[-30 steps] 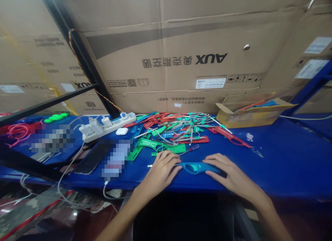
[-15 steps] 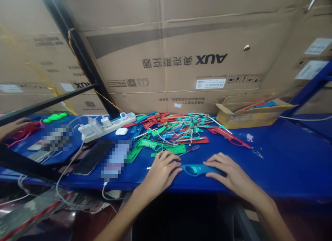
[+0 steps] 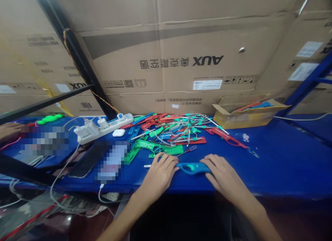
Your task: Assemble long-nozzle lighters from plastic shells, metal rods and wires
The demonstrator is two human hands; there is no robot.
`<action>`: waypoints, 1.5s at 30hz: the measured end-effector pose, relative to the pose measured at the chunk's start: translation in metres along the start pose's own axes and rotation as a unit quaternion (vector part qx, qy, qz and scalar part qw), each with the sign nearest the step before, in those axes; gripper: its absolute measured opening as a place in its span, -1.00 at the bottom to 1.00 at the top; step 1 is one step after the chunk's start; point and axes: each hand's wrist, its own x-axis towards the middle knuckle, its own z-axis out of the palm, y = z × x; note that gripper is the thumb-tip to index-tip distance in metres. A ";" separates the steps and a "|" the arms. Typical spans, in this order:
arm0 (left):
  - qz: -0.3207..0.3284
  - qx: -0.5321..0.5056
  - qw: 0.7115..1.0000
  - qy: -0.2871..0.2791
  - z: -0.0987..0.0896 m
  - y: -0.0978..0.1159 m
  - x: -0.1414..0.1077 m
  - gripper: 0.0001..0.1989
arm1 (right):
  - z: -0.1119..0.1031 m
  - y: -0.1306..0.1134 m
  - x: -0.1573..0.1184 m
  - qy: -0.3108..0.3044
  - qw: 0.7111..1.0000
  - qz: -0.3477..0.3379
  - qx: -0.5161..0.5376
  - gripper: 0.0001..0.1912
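Note:
A blue long-nosed lighter with a green trigger lies level between my two hands at the table's front. My left hand is closed around its front end, and a metal tube tip shows past that hand on the left. My right hand grips the handle end, with thumb below and fingers above. Just beyond the hands lies a small screwdriver with a purple handle. Behind it is a pile of lighter parts: green shell halves, red shells, metal tubes and white wires.
An open cardboard box with red and blue pieces stands at the back right. To the left are a power strip, a white earphone case, a dark phone and cables. Another person's hand is at the far left.
The view has shifted slightly. My right hand has closed further over the lighter's handle, and the metal tip past my left hand shows more clearly. The other person's hand has moved left.

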 end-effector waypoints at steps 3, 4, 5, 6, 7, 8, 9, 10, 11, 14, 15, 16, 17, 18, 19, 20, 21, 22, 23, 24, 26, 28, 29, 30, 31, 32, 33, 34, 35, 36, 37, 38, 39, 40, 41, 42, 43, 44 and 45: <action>0.002 0.011 1.000 0.010 0.000 0.001 -0.001 -0.81 | 0.007 -0.003 0.002 0.029 0.998 -0.025 -0.049 -0.67; 0.004 0.018 1.000 0.012 -0.001 0.002 -0.001 -0.78 | 0.009 -0.004 0.003 0.038 0.997 -0.031 -0.057 -0.67; 0.007 0.027 1.000 0.013 -0.001 0.002 -0.001 -0.76 | 0.010 -0.004 0.004 0.044 0.997 -0.036 -0.059 -0.67; 0.014 0.037 0.999 0.014 -0.002 0.003 -0.001 -0.73 | 0.011 -0.004 0.005 0.045 0.997 -0.040 -0.057 -0.68; 0.023 0.046 0.999 0.015 -0.002 0.003 -0.002 -0.72 | 0.012 -0.004 0.005 0.043 0.997 -0.044 -0.053 -0.68; 0.032 0.053 0.998 0.016 -0.003 0.004 -0.002 -0.71 | 0.012 -0.004 0.006 0.039 0.997 -0.050 -0.049 -0.68; 0.042 0.059 0.997 0.020 -0.003 0.004 -0.002 -0.72 | 0.011 -0.003 0.006 0.037 0.997 -0.060 -0.046 -0.68; 0.049 0.061 0.997 0.024 -0.004 0.004 -0.002 -0.73 | 0.010 -0.003 0.006 0.035 0.996 -0.070 -0.044 -0.68; 0.053 0.061 0.996 0.028 -0.004 0.004 -0.003 -0.74 | 0.009 -0.003 0.006 0.036 0.995 -0.081 -0.042 -0.68; 0.051 0.053 0.996 0.046 -0.006 0.005 -0.004 -0.75 | 0.006 -0.007 0.004 0.035 0.994 -0.090 -0.048 -0.68; 0.049 0.051 0.996 0.051 -0.006 0.005 -0.004 -0.75 | 0.007 -0.010 0.004 0.036 0.994 -0.083 -0.055 -0.66; 0.047 0.050 0.996 0.053 -0.006 0.005 -0.005 -0.75 | 0.007 -0.015 0.004 0.036 0.994 -0.076 -0.066 -0.64; 0.048 0.050 0.996 0.053 -0.005 0.005 -0.005 -0.75 | 0.008 -0.020 0.004 0.036 0.994 -0.071 -0.079 -0.62; 0.052 0.050 0.996 0.050 -0.004 0.006 -0.005 -0.74 | 0.010 -0.025 0.006 0.035 0.993 -0.068 -0.093 -0.61; 0.058 0.050 0.996 0.045 -0.002 0.006 -0.005 -0.73 | 0.012 -0.031 0.008 0.032 0.992 -0.068 -0.106 -0.61; 0.064 0.051 0.996 0.040 -0.001 0.007 -0.006 -0.73 | 0.014 -0.036 0.010 0.028 0.990 -0.069 -0.116 -0.64; 0.068 0.053 0.996 0.035 0.001 0.007 -0.005 -0.73 | 0.016 -0.040 0.013 0.023 0.990 -0.070 -0.122 -0.68; 0.069 0.055 0.996 0.032 0.002 0.008 -0.005 -0.74 | 0.017 -0.042 0.015 0.020 0.989 -0.072 -0.125 -0.71; 0.065 0.057 0.996 0.032 0.002 0.008 -0.004 -0.74 | 0.018 -0.042 0.017 0.019 0.989 -0.073 -0.125 -0.73; 0.057 0.058 0.996 0.035 0.002 0.008 -0.004 -0.74 | 0.019 -0.041 0.018 0.021 0.989 -0.075 -0.125 -0.74; 0.032 0.053 0.997 0.048 0.001 0.008 -0.002 -0.68 | 0.019 -0.033 0.020 0.034 0.988 -0.081 -0.125 -0.71; 0.000 0.050 0.996 0.072 0.000 0.006 -0.001 -0.64 | 0.018 -0.021 0.019 0.053 0.987 -0.079 -0.127 -0.69; -0.016 0.051 0.995 0.085 -0.001 0.004 0.000 -0.66 | 0.017 -0.014 0.018 0.062 0.987 -0.076 -0.128 -0.69; -0.030 0.052 0.994 0.097 -0.001 0.003 0.000 -0.70 | 0.017 -0.009 0.016 0.069 0.987 -0.073 -0.128 -0.69; -0.038 0.053 0.992 0.105 -0.001 0.002 -0.001 -0.76 | 0.016 -0.004 0.015 0.074 0.987 -0.070 -0.125 -0.70; -0.042 0.051 0.992 0.111 -0.001 0.001 -0.001 -0.80 | 0.015 0.001 0.014 0.076 0.987 -0.069 -0.121 -0.71; -0.041 0.047 0.992 0.114 -0.001 0.000 -0.002 -0.83 | 0.014 0.004 0.013 0.076 0.988 -0.068 -0.115 -0.71; -0.035 0.042 0.992 0.115 0.000 0.000 -0.002 -0.84 | 0.014 0.006 0.012 0.075 0.989 -0.070 -0.107 -0.71; -0.028 0.036 0.992 0.116 0.000 0.000 -0.003 -0.85 | 0.013 0.007 0.012 0.074 0.990 -0.071 -0.099 -0.70; -0.022 0.032 0.992 0.117 0.000 0.001 -0.003 -0.84 | 0.013 0.007 0.011 0.074 0.990 -0.073 -0.092 -0.70; -0.015 0.031 0.992 0.119 0.000 0.001 -0.003 -0.84 | 0.014 0.007 0.012 0.075 0.991 -0.075 -0.085 -0.69; -0.010 0.035 0.992 0.119 0.000 0.002 -0.003 -0.83 | 0.014 0.007 0.012 0.077 0.991 -0.077 -0.080 -0.69; -0.005 0.042 0.992 0.119 0.000 0.003 -0.003 -0.84 | 0.014 0.006 0.013 0.079 0.991 -0.079 -0.075 -0.68; 0.000 0.050 0.991 0.120 0.000 0.005 -0.003 -0.84 | 0.014 0.005 0.014 0.078 0.991 -0.082 -0.071 -0.69; 0.005 0.057 0.991 0.124 0.001 0.006 -0.002 -0.85 | 0.013 0.004 0.015 0.076 0.991 -0.085 -0.065 -0.71; 0.011 0.061 0.990 0.127 0.002 0.008 -0.001 -0.86 | 0.012 0.003 0.015 0.069 0.992 -0.087 -0.058 -0.74; 0.018 0.061 0.989 0.130 0.003 0.010 0.001 -0.87 | 0.011 0.002 0.016 0.057 0.993 -0.088 -0.048 -0.77; 0.027 0.056 0.989 0.131 0.005 0.012 0.002 -0.88 | 0.009 0.001 0.017 0.043 0.994 -0.089 -0.039 -0.80; 0.036 0.048 0.990 0.130 0.007 0.015 0.003 -0.88 | 0.007 -0.001 0.017 0.029 0.995 -0.091 -0.031 -0.82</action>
